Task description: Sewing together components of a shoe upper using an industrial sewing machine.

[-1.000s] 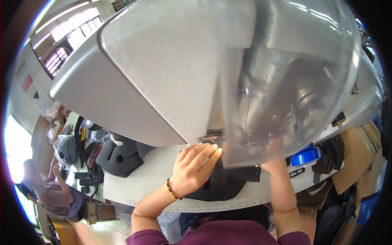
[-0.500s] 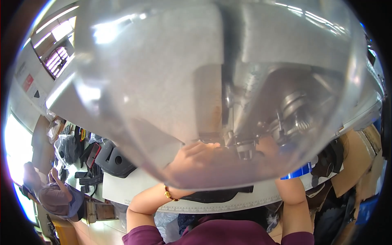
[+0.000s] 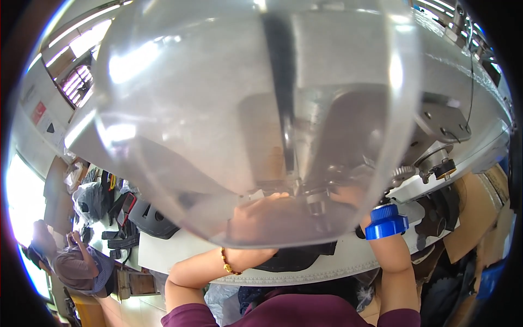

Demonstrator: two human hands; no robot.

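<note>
A clear curved plastic sheet [image 3: 218, 125] fills much of the head view and blurs what lies behind it. Through it, my left hand [image 3: 256, 218] shows beside the needle area of a grey sewing machine [image 3: 444, 122]. Its fingers look pressed together, pointing right; what they hold is hidden. My right hand [image 3: 348, 195] lies on the other side of the needle area, its fingers too hazy to read. A black piece of material [image 3: 297, 258] rests on the white table below the hands. A blue ridged knob [image 3: 385, 222] overlaps my right wrist.
The white table [image 3: 180, 253] has a ruler strip [image 3: 289, 278] along its near edge. Black moulded pieces [image 3: 152, 219] and straps [image 3: 121, 240] lie at the left. Cardboard [image 3: 471, 218] stands at the right. Another person [image 3: 76, 264] is at the far left.
The plastic sheet has shifted left in view, uncovering more of the sewing machine's right side and the blue knob. My hands stay near the needle area.
</note>
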